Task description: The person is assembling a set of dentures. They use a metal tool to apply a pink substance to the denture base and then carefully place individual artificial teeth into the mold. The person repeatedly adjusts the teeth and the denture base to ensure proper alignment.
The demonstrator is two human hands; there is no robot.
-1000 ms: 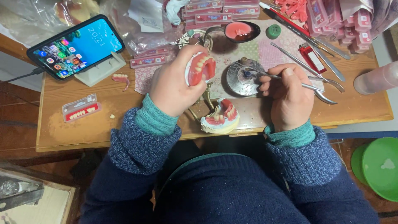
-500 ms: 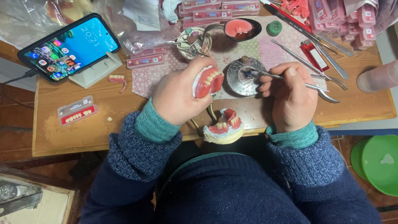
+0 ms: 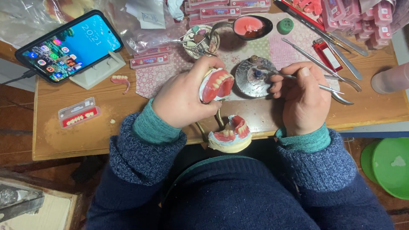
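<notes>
My left hand fingers curl round pink wax denture with white teeth, held above wooden bench. My right hand pinches thin metal carving tool, tip at round metal burner dish. Teeth set; trimming apparently unfinished. Since earlier frame, denture tilted slightly, hands barely shifted. Second denture on plaster cast at bench edge.

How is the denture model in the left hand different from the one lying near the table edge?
The held denture model is gripped in the left hand, raised over the table and tilted; the lying denture model rests untouched at the table edge. The lying one shows a pale base; the held one's base is hidden. Both have pink gums with white teeth.
</notes>
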